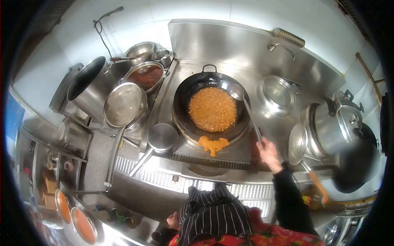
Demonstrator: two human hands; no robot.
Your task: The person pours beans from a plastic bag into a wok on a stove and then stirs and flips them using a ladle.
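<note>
My right hand (269, 154) is wrapped round the handle of a long metal ladle (250, 113). The ladle's bowl rests at the right inner side of a black wok (182, 92), at the edge of a bubbling orange-brown stew with small pieces (212, 110). An orange cloth (213, 145) lies over the wok's near rim, by the burner edge. Down beside the striped apron (217, 215), my left hand (173, 220) hangs with its fingers curled in, and nothing shows in it.
Left of the wok are a small saucepan (163, 137), a long-handled strainer (125, 104), a pot of red liquid (144, 78) and a tall stockpot (87, 80). To the right stand a water basin (279, 96), a perforated skimmer (298, 143) and a pressure cooker (334, 127). A faucet (283, 48) projects from the backsplash.
</note>
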